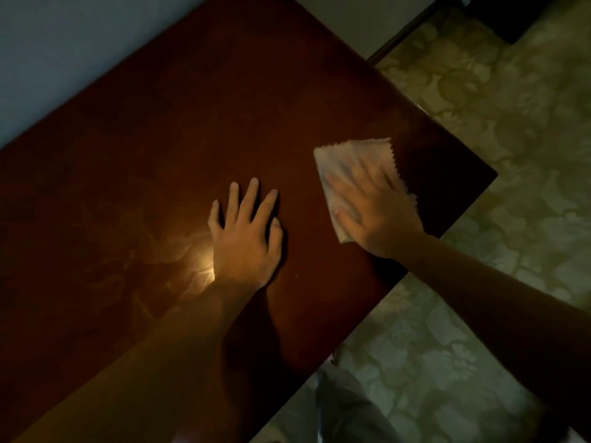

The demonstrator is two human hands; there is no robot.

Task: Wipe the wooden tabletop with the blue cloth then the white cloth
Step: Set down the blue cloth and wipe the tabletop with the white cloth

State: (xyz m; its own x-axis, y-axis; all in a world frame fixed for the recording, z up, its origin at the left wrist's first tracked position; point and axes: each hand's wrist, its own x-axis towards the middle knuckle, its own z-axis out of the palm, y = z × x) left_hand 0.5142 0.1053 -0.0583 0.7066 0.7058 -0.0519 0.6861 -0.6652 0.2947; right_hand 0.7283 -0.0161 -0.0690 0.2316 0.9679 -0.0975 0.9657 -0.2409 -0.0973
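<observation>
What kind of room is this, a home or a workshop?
Most likely a room in a home, dimly lit: a polished wooden tabletop set against a plain wall, and a floral-patterned floor beside it.

Dim, warm light; bright glare on tabletop (128,187) beside left hand (244,241); soft focus, dark corners.

head view | worn on the person's head | looks steeply down, close over the table (160,155) | patterned floor (479,155) at right | single view
</observation>
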